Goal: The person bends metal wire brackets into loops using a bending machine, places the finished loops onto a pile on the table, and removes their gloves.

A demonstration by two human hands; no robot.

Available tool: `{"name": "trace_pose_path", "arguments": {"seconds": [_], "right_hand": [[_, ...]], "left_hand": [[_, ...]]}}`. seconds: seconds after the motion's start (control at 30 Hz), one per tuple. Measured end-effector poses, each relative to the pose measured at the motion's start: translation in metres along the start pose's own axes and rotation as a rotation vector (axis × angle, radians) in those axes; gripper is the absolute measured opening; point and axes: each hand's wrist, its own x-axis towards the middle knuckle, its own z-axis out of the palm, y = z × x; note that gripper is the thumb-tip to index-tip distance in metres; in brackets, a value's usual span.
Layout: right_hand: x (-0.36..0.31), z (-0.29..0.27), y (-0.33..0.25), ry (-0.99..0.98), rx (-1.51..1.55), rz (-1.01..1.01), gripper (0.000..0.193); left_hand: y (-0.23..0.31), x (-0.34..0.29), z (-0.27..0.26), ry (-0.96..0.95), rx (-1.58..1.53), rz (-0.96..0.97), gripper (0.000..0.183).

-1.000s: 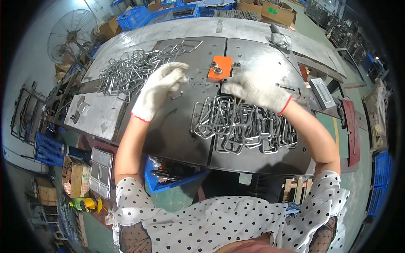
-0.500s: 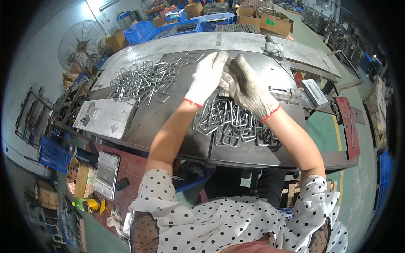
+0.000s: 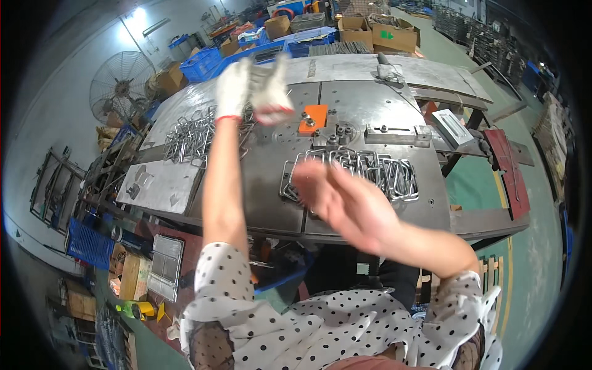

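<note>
My left hand, in a white knit glove with a red cuff edge, is raised over the far left of the steel bench. From it a loose, greyer work glove hangs, its red-edged cuff toward me; motion blurs both. Bare now, my right hand is stretched out over the near middle, fingers extended with nothing seen in them. Below and beyond that hand lie bent metal wire frames in a rough row. A tangled heap of similar wire frames lies at the left, partly behind my left forearm.
An orange block and bolted fixtures stand mid-bench, with a metal bar right of them. At the far edge stands a grey tool. Blue crates and cardboard boxes are behind the bench.
The glove has come off my right hand and is now in my left. My left hand has moved left; my bare right hand has come nearer to me.
</note>
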Motion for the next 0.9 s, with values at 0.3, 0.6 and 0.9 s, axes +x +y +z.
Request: {"name": "trace_pose_path", "arguments": {"seconds": [0.3,0.6,0.9], "right_hand": [[-0.107,0.151,-0.033,-0.163,-0.227,0.057,0.068],[-0.039,0.119,0.062,-0.736,0.138,-0.934,0.074],[-0.099,0.053,-0.018,-0.835,-0.368,0.079,0.068]], "left_hand": [[0.035,-0.036,-0.025,0.021,-0.185,0.033,0.044],[0.056,-0.056,-0.043,-0.056,-0.266,0.017,0.043],[0.047,-0.077,-0.049,-0.136,-0.383,0.016,0.043]]}}
